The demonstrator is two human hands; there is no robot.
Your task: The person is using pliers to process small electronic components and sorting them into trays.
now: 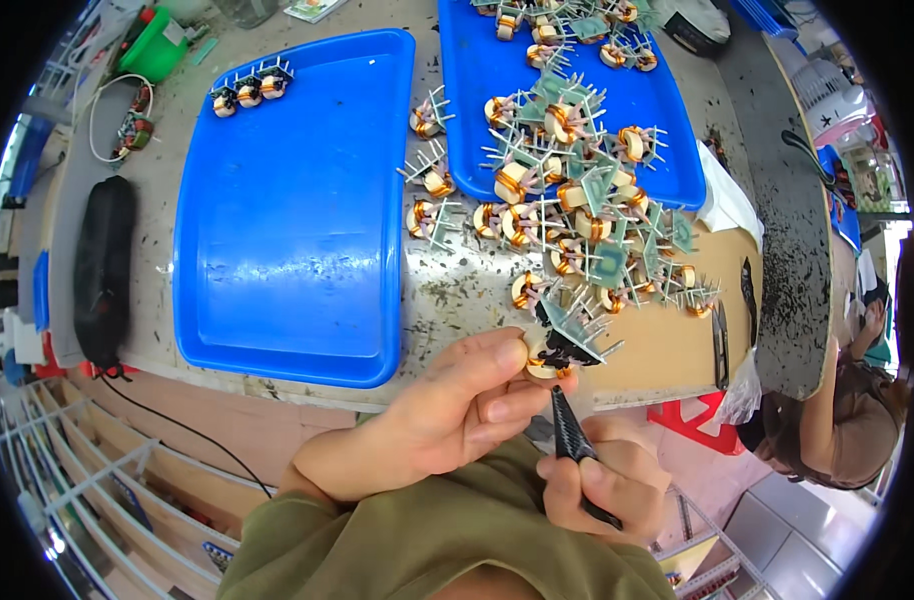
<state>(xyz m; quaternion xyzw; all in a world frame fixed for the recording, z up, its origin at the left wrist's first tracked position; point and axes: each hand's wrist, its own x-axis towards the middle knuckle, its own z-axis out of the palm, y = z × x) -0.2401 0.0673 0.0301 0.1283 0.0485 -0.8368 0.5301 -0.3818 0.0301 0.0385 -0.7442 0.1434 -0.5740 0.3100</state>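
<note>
My left hand (467, 400) pinches a toroid coil (567, 340) on a small green board with metal pins, held tilted in front of my body. Black paste covers part of its board and ring. My right hand (607, 485) grips a black tapered tool (571, 430) with a woven pattern. Its narrow tip points up, just below the coil; I cannot tell whether they touch. Beyond both hands lies a heap of similar coils (587, 200) with copper-coloured windings, spilling from a blue tray (682, 130). In the left blue tray (297, 220), several coils (249, 92) with black on them stand at the far left corner.
A black elongated case (105, 270) lies at the table's left side. Brown cardboard (677, 345) lies under the near coils, with a dark slim tool (720, 345) on it. A green basket (157, 45) stands at the far left. Another person (837, 420) is at the right.
</note>
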